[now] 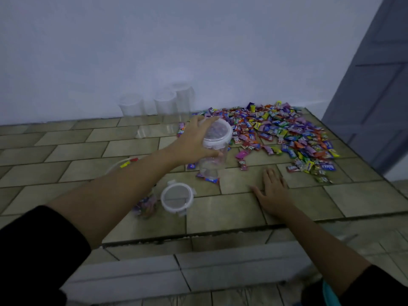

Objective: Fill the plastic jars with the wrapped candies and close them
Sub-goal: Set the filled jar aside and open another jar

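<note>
— Which hand has the clear jar (213, 161)?
— The left hand (193, 141), at the middle of the frame; its fingers and thumb curl round the jar's top, by the white rim; the body runs down below the hand toward the tiled top (220, 217); I cannot tell whether its base touches.
— And the other hand?
— The right hand (273, 191) lies flat on the tiles, lower right of the jar, fingers straight, holding nothing.
— Where are the wrapped candies (287, 133)?
— Heaped at centre right, just beyond the held jar; a few strays lie under it.
— Other jars?
— A lidded jar (177, 197) with candies inside sits below the held one; three empty jars (164, 103) stand at the wall (88, 51), upper centre.
</note>
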